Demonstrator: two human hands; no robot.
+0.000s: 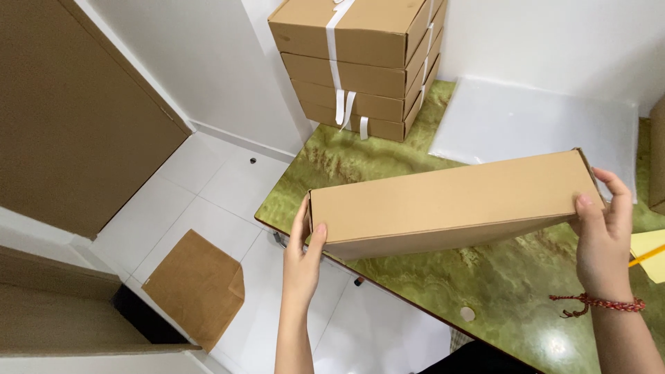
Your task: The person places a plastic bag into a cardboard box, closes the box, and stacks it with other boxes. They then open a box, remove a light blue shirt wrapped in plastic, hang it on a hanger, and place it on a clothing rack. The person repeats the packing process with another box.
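Overhead, looking down: long flat brown cardboard box [450,201], smooth and matte, held lengthwise above the edge of a glossy green marble-patterned table [512,291]. Left hand [303,260] clasping the box's near-left end, thumb pressed on the front face, fingers wrapped behind and hidden. Right hand [603,239] gripping the right end, thumb on top, fingers curled around the far corner; red braided string bracelet [599,303] at the wrist. Behind, stack of four similar cardboard boxes [360,66] bound with white strap, top cut off. Translucent plastic sheet [540,125] lying flat beside. Yellow paper [650,253] at right edge, mostly cropped. Crumpled brown paper [197,284] on white floor tiles [208,201].
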